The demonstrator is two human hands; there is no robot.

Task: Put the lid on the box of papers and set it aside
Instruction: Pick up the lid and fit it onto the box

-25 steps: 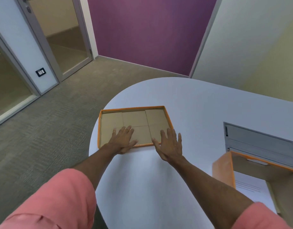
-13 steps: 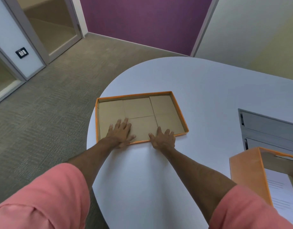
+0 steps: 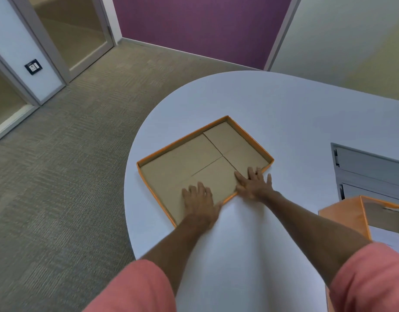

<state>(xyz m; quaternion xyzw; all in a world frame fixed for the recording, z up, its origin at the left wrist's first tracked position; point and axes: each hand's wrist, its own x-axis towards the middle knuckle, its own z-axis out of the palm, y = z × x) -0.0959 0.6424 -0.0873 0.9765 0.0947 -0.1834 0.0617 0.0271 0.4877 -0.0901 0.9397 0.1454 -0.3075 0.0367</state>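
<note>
The lid (image 3: pixel 194 158) lies upside down on the white table (image 3: pixel 284 109), near its rounded left end, showing an orange rim and a brown cardboard inside. My left hand (image 3: pixel 199 201) straddles its near rim, fingers inside and thumb outside. My right hand (image 3: pixel 255 185) lies across the same rim further right, fingers spread. The orange box (image 3: pixel 345 215) stands open at the right edge of view, with white papers (image 3: pixel 387 237) inside, apart from both hands.
A grey slatted panel (image 3: pixel 369 172) is set in the table behind the box. The table's curved edge runs just left of the lid, with carpet (image 3: pixel 59 176) below. Glass doors (image 3: pixel 70 34) stand at the far left.
The lid has turned counter-clockwise on the table under both hands, its right end swinging away from me. My hands stay on its near rim.
</note>
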